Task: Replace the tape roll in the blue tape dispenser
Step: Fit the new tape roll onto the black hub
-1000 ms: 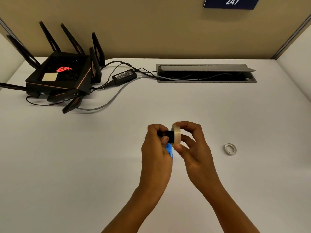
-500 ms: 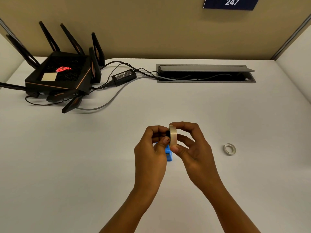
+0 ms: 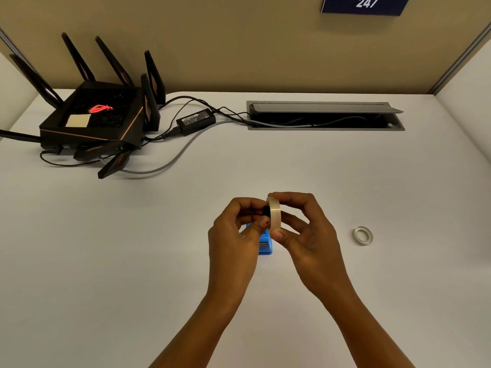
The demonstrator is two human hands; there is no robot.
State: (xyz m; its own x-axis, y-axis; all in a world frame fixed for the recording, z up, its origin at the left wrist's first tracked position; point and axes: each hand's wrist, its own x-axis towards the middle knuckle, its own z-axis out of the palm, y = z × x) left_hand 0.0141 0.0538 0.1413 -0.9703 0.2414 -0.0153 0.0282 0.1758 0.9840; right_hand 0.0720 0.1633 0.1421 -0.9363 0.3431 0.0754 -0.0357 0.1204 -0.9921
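Head view shows both hands raised at the centre of the frame: the right hand pinches a pale tape roll on edge between thumb and fingers, and the left hand pinches a small black hub pressed against the roll's left face. Just below them the blue tape dispenser lies on the white table. To the right lies a spent tape core, well apart. A black router sits at upper left.

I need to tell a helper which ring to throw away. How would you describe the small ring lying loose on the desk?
Start at the white desk. Right of the two hands, alone on the bare surface, lies the small pale ring. It lies flat and untouched, unlike the tape roll held upright in the right hand.
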